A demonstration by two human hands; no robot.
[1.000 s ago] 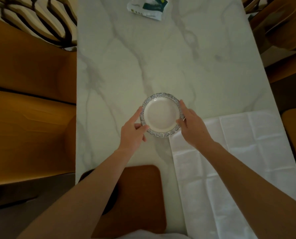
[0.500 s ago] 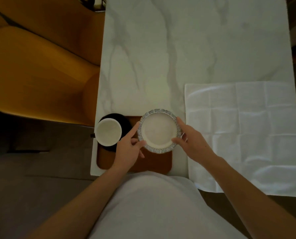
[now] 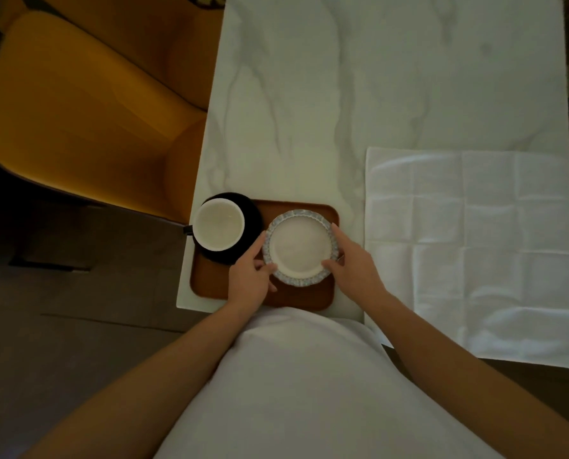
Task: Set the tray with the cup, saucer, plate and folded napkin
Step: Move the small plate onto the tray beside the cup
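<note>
Marble table (image 3: 375, 94), both hands' grip, left hand (image 3: 248, 279), right hand (image 3: 352, 270), clamped on plate (image 3: 299, 248) over tray (image 3: 210, 283)

My table (image 3: 392, 77) is white marble with grey veins, and I stand at its near end. Two things lie directly on it. At the near left corner sits a brown tray (image 3: 303, 297) with rounded corners, its left edge close to the table's left edge. Right of the tray, apart from it with a strip of bare marble between, lies a white napkin (image 3: 475, 246), spread open and creased into squares. Its near edge hangs over the table's near edge, and its right side reaches the table's right edge.
</note>
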